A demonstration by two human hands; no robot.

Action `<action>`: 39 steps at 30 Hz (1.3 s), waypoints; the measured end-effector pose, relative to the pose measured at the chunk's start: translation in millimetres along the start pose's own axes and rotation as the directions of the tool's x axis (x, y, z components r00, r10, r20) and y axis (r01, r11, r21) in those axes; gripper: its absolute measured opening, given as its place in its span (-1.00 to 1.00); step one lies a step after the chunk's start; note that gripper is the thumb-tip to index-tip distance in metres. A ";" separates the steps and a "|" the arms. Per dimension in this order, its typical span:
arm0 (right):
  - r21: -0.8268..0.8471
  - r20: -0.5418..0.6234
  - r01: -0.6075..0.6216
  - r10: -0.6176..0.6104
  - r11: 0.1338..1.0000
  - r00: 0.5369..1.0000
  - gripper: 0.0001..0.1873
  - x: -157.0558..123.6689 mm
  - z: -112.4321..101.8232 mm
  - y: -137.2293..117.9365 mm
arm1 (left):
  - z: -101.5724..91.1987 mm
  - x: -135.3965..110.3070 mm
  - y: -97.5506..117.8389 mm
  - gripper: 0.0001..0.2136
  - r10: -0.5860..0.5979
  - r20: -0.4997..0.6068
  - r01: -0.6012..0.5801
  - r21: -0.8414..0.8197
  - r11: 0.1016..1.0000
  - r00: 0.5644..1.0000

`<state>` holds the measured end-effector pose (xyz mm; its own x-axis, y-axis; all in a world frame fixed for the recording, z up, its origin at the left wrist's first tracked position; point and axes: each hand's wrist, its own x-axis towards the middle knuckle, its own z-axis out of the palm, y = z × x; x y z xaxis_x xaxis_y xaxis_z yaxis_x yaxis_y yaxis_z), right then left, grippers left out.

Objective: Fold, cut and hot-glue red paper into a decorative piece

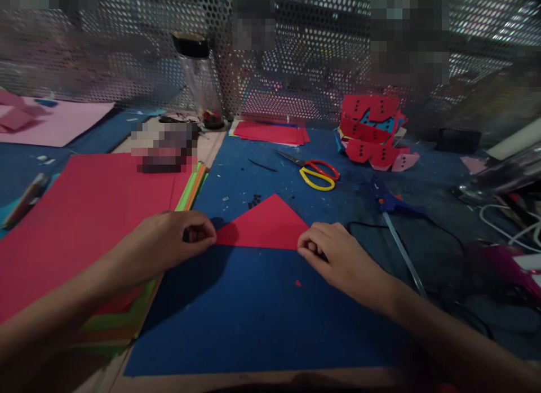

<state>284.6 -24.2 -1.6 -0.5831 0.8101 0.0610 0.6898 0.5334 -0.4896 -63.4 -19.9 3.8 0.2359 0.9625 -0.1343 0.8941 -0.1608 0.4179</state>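
Observation:
A red paper triangle [264, 226], which looks folded, lies on the blue work surface [253, 319] with its point facing away from me. My left hand [180, 238] pinches its left corner between thumb and fingers. At the right corner, my right hand [332, 252] is closed on the paper in the same way. A tiny red scrap [298, 283] rests nearer to me. Just beyond the triangle are small black paper bits [255, 201] and scissors [315, 172] with one red and one yellow handle loop.
Stacked coloured sheets [105, 195] lie at left, near a pen-like tool [27, 201]. A blue glue gun [391, 201] with its cord lies right. Behind stand a clear bottle [200, 83], red sheets [270, 132] and dotted paper pieces [372, 133] before a perforated metal panel [287, 60].

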 end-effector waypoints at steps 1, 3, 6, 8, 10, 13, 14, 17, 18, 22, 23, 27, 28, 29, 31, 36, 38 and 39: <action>0.005 0.001 -0.004 0.004 1.000 1.000 -0.90 0.0 -0.2 -0.2 | -1.7 0.4 -1.7 -0.81 -0.003 0.003 0.003 0.004 1.000 1.000; 0.013 0.002 -0.008 0.008 1.000 1.000 -0.91 0.0 -0.7 -0.7 | -6.1 0.9 -5.7 -0.80 -0.011 0.006 0.011 0.015 1.000 1.000; 0.018 0.002 -0.010 0.010 1.000 1.000 -0.92 -0.3 -1.1 -1.3 | -13.8 0.3 -9.0 -0.79 0.006 -0.018 -0.005 0.026 1.000 1.000; 0.016 -0.003 -0.015 0.015 1.000 1.000 -0.93 -0.6 -1.0 -1.6 | -16.6 -1.1 -5.6 -0.78 0.053 -0.079 -0.052 0.006 0.999 0.995; 0.011 -0.009 -0.015 0.015 1.000 1.000 -0.94 -0.7 -0.6 -1.8 | -15.0 -2.9 2.1 -0.78 0.121 -0.163 -0.128 -0.036 0.991 0.979; 0.002 -0.012 -0.008 0.008 1.000 1.000 -0.95 -0.8 -0.4 -2.1 | -3.5 -4.3 14.2 -0.80 0.323 -0.215 -0.340 -0.046 0.939 0.922; 0.000 -0.011 -0.007 0.007 1.000 1.000 -0.95 -0.7 -0.6 -2.2 | 1.6 -4.2 16.7 -0.82 0.366 -0.208 -0.383 -0.045 0.923 0.907; -0.002 -0.008 -0.004 0.004 1.000 1.000 -0.95 -0.7 -1.5 -2.4 | 14.0 -2.7 17.7 -0.83 0.396 -0.164 -0.404 -0.020 0.914 0.903; -0.002 -0.006 -0.001 0.001 1.000 1.000 -0.95 -0.6 -1.7 -2.2 | 16.3 -2.1 16.5 -0.83 0.381 -0.150 -0.388 -0.017 0.922 0.912; 0.000 -0.001 0.012 -0.012 1.000 1.000 -0.95 -0.2 -1.1 -0.9 | 15.4 -1.2 9.6 -0.83 0.299 -0.122 -0.306 -0.043 0.951 0.947; 0.001 -0.002 0.014 -0.014 1.000 1.000 -0.95 0.0 -0.7 -0.7 | 13.4 -1.3 8.1 -0.83 0.275 -0.112 -0.282 -0.046 0.958 0.955; 0.001 0.002 0.012 -0.012 1.000 1.000 -0.94 0.8 -0.2 -0.9 | 4.9 -1.7 3.4 -0.85 0.191 -0.076 -0.193 -0.021 0.981 0.979; 0.002 0.001 0.010 -0.010 1.000 1.000 -0.94 0.8 -0.3 -1.0 | 3.7 -1.6 2.9 -0.86 0.194 -0.080 -0.196 -0.021 0.980 0.978; 0.001 0.000 0.008 -0.008 1.000 1.000 -0.94 0.6 -0.4 -1.0 | 3.3 -1.5 2.7 -0.86 0.202 -0.092 -0.205 -0.025 0.978 0.975; -0.001 -0.002 0.011 -0.011 1.000 1.000 -0.94 0.1 -0.4 -0.8 | 5.1 -1.1 4.4 -0.85 0.243 -0.116 -0.249 -0.040 0.968 0.963; -0.013 -0.006 0.028 -0.028 1.000 1.000 -0.96 -0.2 -0.7 -0.4 | 19.0 -0.7 16.6 -0.82 0.391 -0.172 -0.404 -0.048 0.914 0.904; -0.013 -0.007 0.025 -0.026 1.000 1.000 -0.96 0.4 -0.8 -0.9 | 24.1 -0.6 19.9 -0.80 0.415 -0.183 -0.426 -0.022 0.905 0.891; -0.014 -0.009 0.024 -0.024 1.000 1.000 -0.95 0.6 -0.7 -1.1 | 25.8 -0.5 20.7 -0.79 0.417 -0.185 -0.425 -0.002 0.905 0.890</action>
<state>283.8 -24.1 -0.5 -0.5959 0.7990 0.0804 0.6815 0.5561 -0.4757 -35.2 -29.3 -10.7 0.5124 0.8299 0.2209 0.7085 -0.5539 0.4373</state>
